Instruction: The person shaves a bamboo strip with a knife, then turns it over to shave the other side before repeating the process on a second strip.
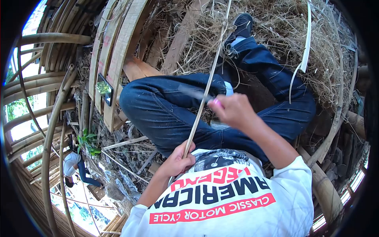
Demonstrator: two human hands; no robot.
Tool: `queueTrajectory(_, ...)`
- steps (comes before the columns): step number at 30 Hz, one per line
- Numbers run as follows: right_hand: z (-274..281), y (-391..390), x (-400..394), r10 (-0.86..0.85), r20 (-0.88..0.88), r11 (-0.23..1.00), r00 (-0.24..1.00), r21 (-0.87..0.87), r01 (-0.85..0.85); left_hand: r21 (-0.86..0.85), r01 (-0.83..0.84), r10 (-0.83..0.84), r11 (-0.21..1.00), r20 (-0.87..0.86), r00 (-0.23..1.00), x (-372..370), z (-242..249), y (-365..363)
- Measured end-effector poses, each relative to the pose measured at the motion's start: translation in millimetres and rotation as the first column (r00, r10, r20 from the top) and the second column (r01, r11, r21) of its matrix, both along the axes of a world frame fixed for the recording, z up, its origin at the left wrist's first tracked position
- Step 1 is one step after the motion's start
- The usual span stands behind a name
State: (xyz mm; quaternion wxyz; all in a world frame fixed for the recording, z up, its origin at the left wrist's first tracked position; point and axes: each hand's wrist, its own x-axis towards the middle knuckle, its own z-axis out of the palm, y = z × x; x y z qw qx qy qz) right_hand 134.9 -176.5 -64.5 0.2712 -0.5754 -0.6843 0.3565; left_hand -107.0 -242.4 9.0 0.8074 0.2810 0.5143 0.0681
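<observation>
A long, thin bamboo strip [214, 65] slants from my lap up past the top of the view. My left hand [178, 160] is closed around its lower part, close to the belly of my white shirt. In my closed right hand [235, 110] is a knife [192, 92], with a bit of pink showing at the grip. Its blade is smeared by motion, points left and overlaps the strip in this view. Both hands are over my crossed legs in dark jeans [154, 104].
Dry shavings [276, 27] heap up ahead and to the right. Wooden planks [120, 43] stand at the left, with a phone [104, 89] on them. A curved pale strip [307, 43] hangs at the upper right. Bamboo poles [51, 130] and another person [75, 168] are at far left.
</observation>
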Motion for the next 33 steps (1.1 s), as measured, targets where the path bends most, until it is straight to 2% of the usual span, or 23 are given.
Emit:
queueTrajectory(2,1,-7,-6,0.078,-0.002,0.997,0.997,-0.001,-0.078,-0.027,0.002,-0.001,1.0,0.024,1.0,-3,-4,0)
queueTrajectory(4,-10,5,0,0.001,-0.013,1.0,1.0,-0.001,-0.001,-0.043,-0.051,0.054,0.998,0.062,0.997,-5,-7,-1)
queueTrajectory(5,-19,15,4,-0.092,0.017,0.995,0.996,-0.044,0.092,-0.031,-0.053,0.055,0.998,0.069,0.996,-4,-8,-1)
queueTrajectory(6,-22,25,12,-0.092,0.068,0.992,0.993,0.091,0.085,-0.036,-0.058,0.06,0.998,0.064,0.996,-5,-8,-3)
queueTrajectory(8,-12,22,8,-0.081,0.029,0.995,0.996,-0.051,0.082,-0.063,-0.036,0.042,0.997,0.094,0.995,-6,-7,0)
queueTrajectory(11,-3,6,-2,0.1,0.03,0.99,0.994,0.092,-0.103,-0.03,-0.012,0.013,0.999,0.052,0.999,-5,-6,0)
queueTrajectory(12,-8,10,1,0.103,0.032,0.99,0.994,0.089,-0.106,-0.033,-0.014,0.016,0.999,0.053,0.998,-4,-6,0)
queueTrajectory(14,-22,26,12,-0.076,0.062,0.997,0.995,0.023,0.074,-0.019,-0.049,0.05,0.999,0.075,0.996,-4,-6,0)
queueTrajectory(18,-5,23,6,0.001,0.037,0.999,0.999,0.035,-0.003,-0.064,-0.034,0.041,0.997,0.117,0.992,-8,-9,3)
queueTrajectory(19,-3,17,3,0.074,0.128,0.996,0.989,0.048,-0.08,-0.052,-0.021,0.026,0.998,0.099,0.995,-9,-9,0)
queueTrajectory(20,-7,12,1,0.072,0.054,0.994,0.996,0.082,-0.076,-0.046,-0.014,0.018,0.999,0.077,0.997,-10,-9,-2)
queueTrajectory(22,-24,25,9,-0.053,0.176,0.993,0.983,0.109,0.034,-0.013,-0.029,0.029,1.0,0.041,0.999,-6,-6,-2)
queueTrajectory(23,-28,37,19,-0.112,0.16,0.994,0.981,0.036,0.108,-0.038,-0.036,0.038,0.999,0.061,0.997,-5,-6,0)
queueTrajectory(26,-11,34,16,-0.037,0.168,0.998,0.985,0.062,0.027,-0.042,-0.014,0.018,0.999,0.093,0.996,-8,-6,1)
queueTrajectory(27,-7,21,5,0.069,0.224,0.996,0.972,0.046,-0.082,-0.038,-0.027,0.03,0.999,0.093,0.995,-8,-6,0)
queueTrajectory(28,0,11,-1,0.166,0.139,0.983,0.976,0.06,-0.175,-0.032,-0.039,0.042,0.999,0.095,0.995,-7,-7,0)
queueTrajectory(30,-13,16,1,0.113,0.107,0.99,0.988,0.075,-0.121,-0.025,-0.031,0.033,0.999,0.076,0.997,-6,-9,0)
queueTrajectory(32,-25,40,18,-0.119,0.091,0.991,0.989,-0.052,0.124,-0.011,-0.04,0.04,0.999,0.069,0.997,-7,-8,0)
queueTrajectory(33,-27,50,28,-0.082,0.157,0.996,0.984,0.03,0.078,-0.017,-0.044,0.045,0.999,0.059,0.997,-8,-6,-3)
